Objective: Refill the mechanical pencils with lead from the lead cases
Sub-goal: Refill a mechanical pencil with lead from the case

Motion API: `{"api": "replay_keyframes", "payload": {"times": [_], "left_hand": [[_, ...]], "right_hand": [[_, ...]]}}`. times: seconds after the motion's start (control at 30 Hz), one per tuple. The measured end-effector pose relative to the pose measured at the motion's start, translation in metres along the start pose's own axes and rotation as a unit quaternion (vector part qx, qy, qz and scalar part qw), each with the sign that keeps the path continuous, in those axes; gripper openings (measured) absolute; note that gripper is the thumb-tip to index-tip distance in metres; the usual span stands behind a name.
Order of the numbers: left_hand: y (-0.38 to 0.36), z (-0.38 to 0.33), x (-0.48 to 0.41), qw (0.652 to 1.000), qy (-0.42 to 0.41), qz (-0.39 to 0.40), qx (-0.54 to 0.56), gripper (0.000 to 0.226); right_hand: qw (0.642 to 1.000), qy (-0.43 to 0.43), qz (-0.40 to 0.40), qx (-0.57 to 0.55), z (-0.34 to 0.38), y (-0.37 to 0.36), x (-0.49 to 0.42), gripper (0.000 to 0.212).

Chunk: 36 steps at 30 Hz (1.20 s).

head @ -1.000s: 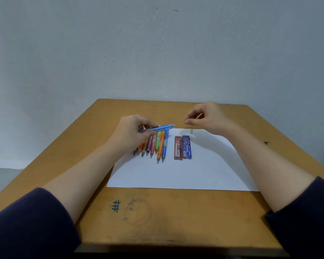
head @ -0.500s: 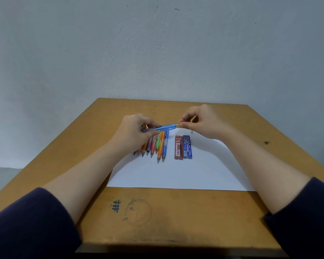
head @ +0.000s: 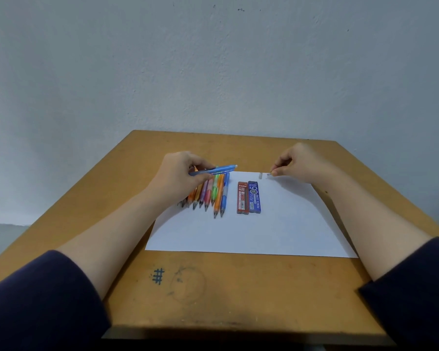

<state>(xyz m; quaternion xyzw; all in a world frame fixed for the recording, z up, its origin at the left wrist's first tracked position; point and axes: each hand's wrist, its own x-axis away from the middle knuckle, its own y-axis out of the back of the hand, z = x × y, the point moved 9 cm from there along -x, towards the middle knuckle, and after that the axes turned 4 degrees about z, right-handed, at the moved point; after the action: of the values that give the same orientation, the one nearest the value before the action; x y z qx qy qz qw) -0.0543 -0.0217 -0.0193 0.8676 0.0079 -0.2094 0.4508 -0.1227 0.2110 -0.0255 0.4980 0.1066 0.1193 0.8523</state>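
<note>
Left hand: my left hand [head: 180, 173] is raised just above the far ends of the pencil row, its fingers [head: 200, 164] curled round the blue plastic mechanical pencil [head: 213, 170]

Held pencil: I read its long axis as running left to right across the view, rising slightly toward the right; the pale end points right, toward the other hand, and the opposite end is hidden inside my grip

Right hand: my right hand [head: 298, 162] sits well apart from the left, low over the far edge of the sheet, with its fingers [head: 280, 168] narrowed to a pinch on a small pale piece [head: 269, 174]; I cannot tell what that piece is

Loose bit: a small white piece [head: 260, 175] rests on the sheet just beside the pinched one, between my two hands

Pencil row: the row of coloured plastic mechanical pencils [head: 214, 196] lies flat on the left part of the sheet, packed side by side, long axes running far to near, tips pointing toward me; the leftmost ones are partly hidden under my left wrist

Lead cases: the flat red lead case [head: 242, 197] and the flat blue lead case [head: 254, 197] lie touching side by side, just right of the row, long axes also far to near

Sheet: the white paper sheet [head: 264, 231] carries all of these

Surface: the brown wooden surface [head: 264, 287] bears a dark inked hash mark [head: 158, 276] near my left forearm

Sleeves: dark navy sleeves [head: 36, 300] are pushed up both forearms
</note>
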Motion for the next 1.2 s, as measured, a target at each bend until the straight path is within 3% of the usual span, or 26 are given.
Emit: {"api": "replay_keyframes", "payload": {"times": [0.13,0.47,0.67,0.93,1.2], "left_hand": [[-0.001,-0.001,0.001,1.0,-0.003,-0.002,0.003,0.026],[-0.002,-0.003,0.001,0.999,-0.01,-0.024,0.029,0.031],[0.003,-0.009,0.004,0.996,-0.026,-0.051,0.069,0.03],[0.005,-0.011,0.008,0.984,-0.008,-0.093,0.154,0.028],[0.009,-0.025,0.014,0.979,-0.057,-0.14,0.141,0.029]], "right_hand": [[0.999,-0.001,0.031,0.011,0.004,-0.01,0.001,0.009],[1.0,0.008,0.017,-0.006,0.008,-0.011,0.0,0.007],[0.987,0.038,-0.046,-0.149,0.036,0.0,0.004,0.014],[0.927,0.059,-0.086,-0.36,0.061,-0.005,0.013,0.013],[0.845,0.028,-0.102,-0.525,0.072,-0.023,0.017,0.011]]}}
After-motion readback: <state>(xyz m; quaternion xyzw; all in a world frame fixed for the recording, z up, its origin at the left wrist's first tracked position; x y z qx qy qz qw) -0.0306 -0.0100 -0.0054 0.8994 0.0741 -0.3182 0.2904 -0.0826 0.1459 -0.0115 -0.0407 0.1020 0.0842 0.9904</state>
